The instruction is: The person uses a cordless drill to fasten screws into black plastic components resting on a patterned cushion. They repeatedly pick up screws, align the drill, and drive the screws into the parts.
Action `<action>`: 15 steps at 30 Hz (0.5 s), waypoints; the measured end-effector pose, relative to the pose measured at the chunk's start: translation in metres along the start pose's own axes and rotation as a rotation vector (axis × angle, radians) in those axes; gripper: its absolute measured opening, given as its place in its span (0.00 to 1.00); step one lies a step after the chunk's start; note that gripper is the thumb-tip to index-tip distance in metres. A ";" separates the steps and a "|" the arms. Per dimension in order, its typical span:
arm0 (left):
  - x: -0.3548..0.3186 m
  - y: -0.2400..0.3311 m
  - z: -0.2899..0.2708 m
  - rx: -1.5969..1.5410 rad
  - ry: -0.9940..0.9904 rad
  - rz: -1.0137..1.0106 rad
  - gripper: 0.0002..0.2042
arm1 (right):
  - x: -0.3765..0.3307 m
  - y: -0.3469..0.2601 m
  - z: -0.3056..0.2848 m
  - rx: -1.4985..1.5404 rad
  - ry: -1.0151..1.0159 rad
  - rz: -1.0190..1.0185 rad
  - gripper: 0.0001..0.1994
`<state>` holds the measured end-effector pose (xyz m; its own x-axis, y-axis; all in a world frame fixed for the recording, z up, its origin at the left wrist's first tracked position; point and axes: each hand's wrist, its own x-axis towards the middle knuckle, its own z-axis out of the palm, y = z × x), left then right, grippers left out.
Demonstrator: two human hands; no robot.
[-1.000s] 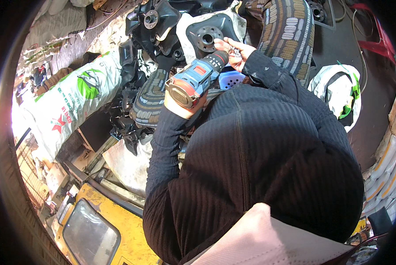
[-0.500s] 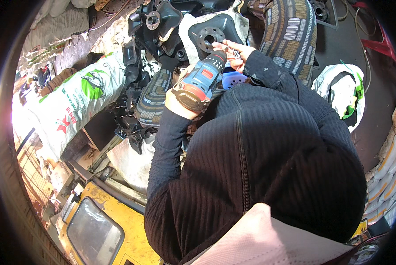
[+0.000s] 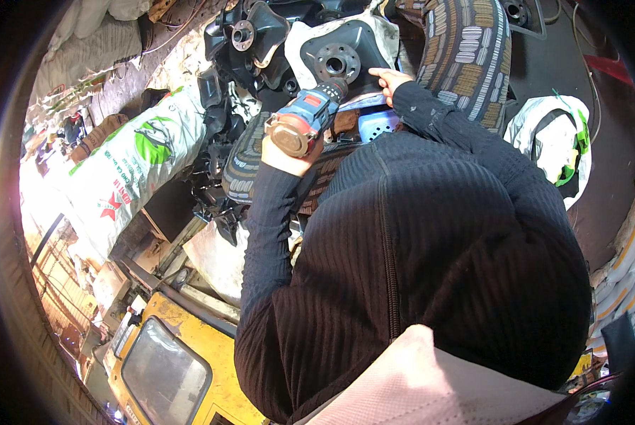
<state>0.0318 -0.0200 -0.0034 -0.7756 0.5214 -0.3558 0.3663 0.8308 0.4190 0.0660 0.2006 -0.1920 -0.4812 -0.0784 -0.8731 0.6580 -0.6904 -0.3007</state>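
My left hand (image 3: 289,157) is wrapped round a blue and black cordless drill (image 3: 305,119). The drill's chuck points up and forward, at the lower edge of a round metal flange with a centre hole (image 3: 336,62). That flange sits in a dark moulded part (image 3: 365,51) lying on a white sack; whether the drill's tip touches it I cannot tell. To the right of the flange is my right hand (image 3: 391,83), its index finger stretched toward the dark part and the other fingers curled. What those curled fingers hold is hidden.
More black parts with metal hubs (image 3: 242,35) are heaped at the far left. A blue perforated basket (image 3: 378,126) is below my right hand. My patterned trouser legs (image 3: 466,64) flank the work. A filled white sack (image 3: 137,152) and a yellow machine (image 3: 218,354) stand left.
The drill has swung slightly left and down, its chuck away from my right hand. My right hand has drawn off from the chuck, and the shiny metal bits at its fingers no longer show.
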 end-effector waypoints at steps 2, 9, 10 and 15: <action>0.007 0.005 0.004 0.000 0.005 -0.104 0.25 | 0.009 0.001 0.005 -0.126 0.052 -0.127 0.12; 0.032 0.020 0.004 0.054 -0.039 -0.168 0.22 | 0.027 -0.001 0.025 -0.181 0.068 -0.314 0.17; 0.037 0.017 0.003 0.055 -0.095 -0.154 0.22 | 0.025 -0.002 0.024 -0.280 0.053 -0.294 0.17; 0.049 0.004 -0.002 0.006 -0.199 -0.169 0.22 | 0.009 -0.007 0.021 -0.479 0.088 -0.346 0.18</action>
<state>-0.0060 0.0089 -0.0175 -0.7102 0.4024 -0.5777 0.2436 0.9103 0.3347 0.0449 0.1894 -0.1892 -0.6779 0.1673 -0.7158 0.6693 -0.2624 -0.6952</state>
